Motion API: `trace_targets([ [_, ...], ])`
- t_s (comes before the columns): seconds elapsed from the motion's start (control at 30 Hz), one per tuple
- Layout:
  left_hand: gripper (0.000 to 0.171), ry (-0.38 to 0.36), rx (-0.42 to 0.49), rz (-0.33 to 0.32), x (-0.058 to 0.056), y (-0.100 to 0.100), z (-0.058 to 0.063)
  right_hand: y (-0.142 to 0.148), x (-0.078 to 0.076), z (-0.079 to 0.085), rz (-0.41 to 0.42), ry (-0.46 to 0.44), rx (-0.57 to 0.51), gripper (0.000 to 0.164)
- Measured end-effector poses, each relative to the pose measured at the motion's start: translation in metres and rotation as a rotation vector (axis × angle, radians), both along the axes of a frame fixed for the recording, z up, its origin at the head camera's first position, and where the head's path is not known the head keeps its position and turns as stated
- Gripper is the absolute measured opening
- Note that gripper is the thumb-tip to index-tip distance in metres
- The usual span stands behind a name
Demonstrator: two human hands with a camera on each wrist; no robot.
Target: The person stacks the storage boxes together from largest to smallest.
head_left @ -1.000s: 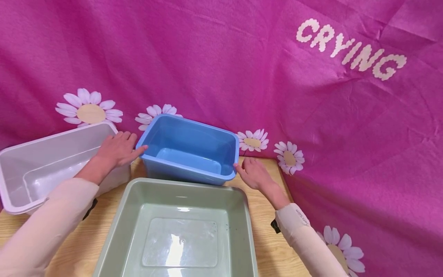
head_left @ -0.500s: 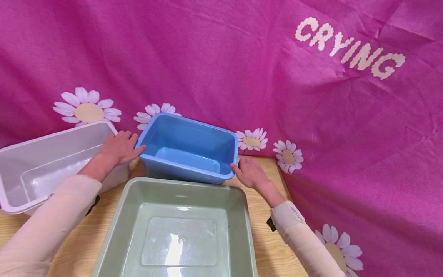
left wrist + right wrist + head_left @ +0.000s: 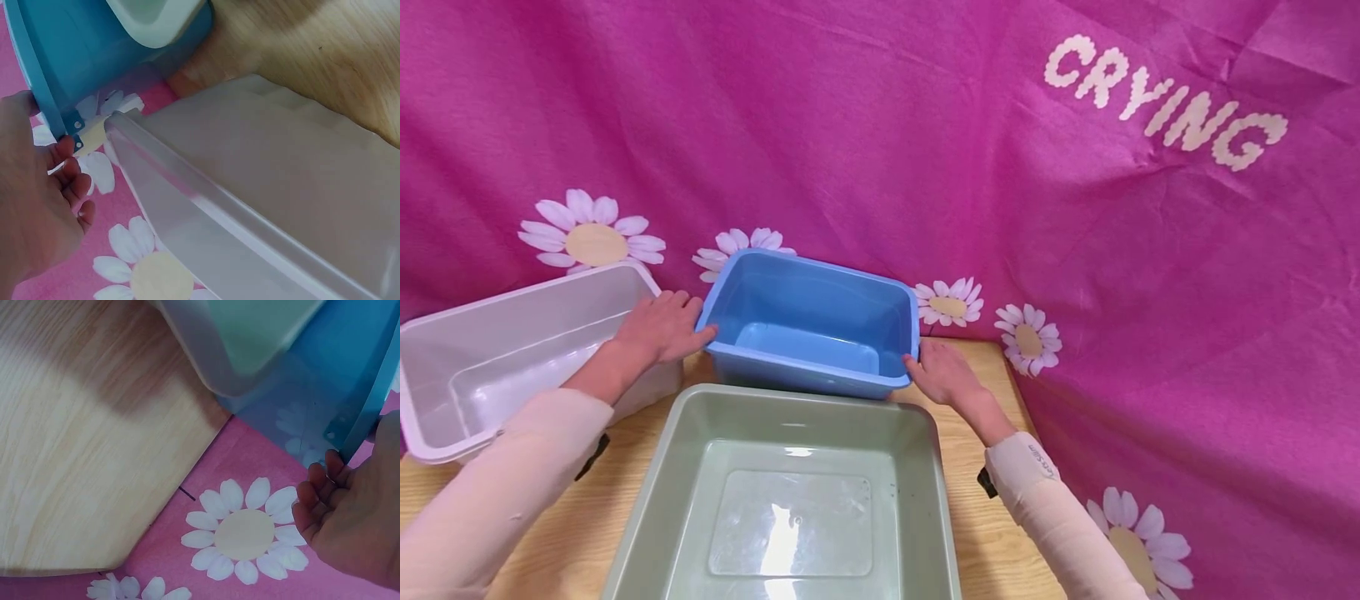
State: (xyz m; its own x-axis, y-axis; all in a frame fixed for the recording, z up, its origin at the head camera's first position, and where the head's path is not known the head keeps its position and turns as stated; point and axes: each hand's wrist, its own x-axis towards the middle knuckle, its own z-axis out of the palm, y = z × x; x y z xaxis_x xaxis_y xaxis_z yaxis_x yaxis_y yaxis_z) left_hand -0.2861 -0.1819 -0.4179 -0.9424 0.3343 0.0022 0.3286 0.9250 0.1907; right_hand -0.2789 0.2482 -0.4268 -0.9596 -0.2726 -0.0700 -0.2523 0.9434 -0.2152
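A blue plastic tub (image 3: 823, 292) is at the far side, in the middle, with its top facing up. The left hand (image 3: 658, 327) holds the left end of its rim, thumb on top and fingers tucked under. The right hand (image 3: 943, 372) holds the right end of the rim in the same way. I cannot tell if the tub's bottom sits on the wooden table (image 3: 988, 533).

A big green tub (image 3: 808, 421) is on the table, just on the near side of the blue one. A pale gray tub (image 3: 542, 308) is on the left, and the left arm reaches over it. Both arms have light sleeves (image 3: 512, 492). At the far side and on the right hangs a bright pink cloth (image 3: 850, 125) with white daisies (image 3: 597, 243) and the word "CRYING" (image 3: 1165, 104) on it.
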Motion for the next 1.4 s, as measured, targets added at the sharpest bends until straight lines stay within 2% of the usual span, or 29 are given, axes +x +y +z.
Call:
trace_targets([
  [0.17, 0.070, 0.010, -0.033, 0.024, -0.003, 0.007, 0.001, 0.005, -0.003, 0.001, 0.009, 0.009, 0.036, 0.052],
  [0.33, 0.072, -0.004, -0.041, 0.054, -0.006, 0.007, -0.001, 0.004, -0.007, 0.003, 0.025, 0.003, 0.064, 0.064],
  [0.6, 0.076, -0.019, -0.025, 0.033, -0.008, 0.006, -0.003, 0.005, -0.009, 0.004, 0.019, -0.016, 0.078, 0.068],
  [0.83, 0.073, -0.027, 0.010, 0.034, -0.008, 0.007, -0.007, 0.004, -0.013, 0.001, 0.019, 0.012, 0.078, 0.062],
  [1.07, 0.071, -0.058, 0.012, 0.036, -0.010, 0.004, -0.009, 0.002, -0.015, 0.003, 0.002, -0.050, 0.120, 0.069],
  [1.4, 0.070, -0.009, 0.001, -0.009, -0.010, 0.003, -0.014, 0.002, -0.019, 0.001, 0.025, -0.027, 0.151, 0.066],
])
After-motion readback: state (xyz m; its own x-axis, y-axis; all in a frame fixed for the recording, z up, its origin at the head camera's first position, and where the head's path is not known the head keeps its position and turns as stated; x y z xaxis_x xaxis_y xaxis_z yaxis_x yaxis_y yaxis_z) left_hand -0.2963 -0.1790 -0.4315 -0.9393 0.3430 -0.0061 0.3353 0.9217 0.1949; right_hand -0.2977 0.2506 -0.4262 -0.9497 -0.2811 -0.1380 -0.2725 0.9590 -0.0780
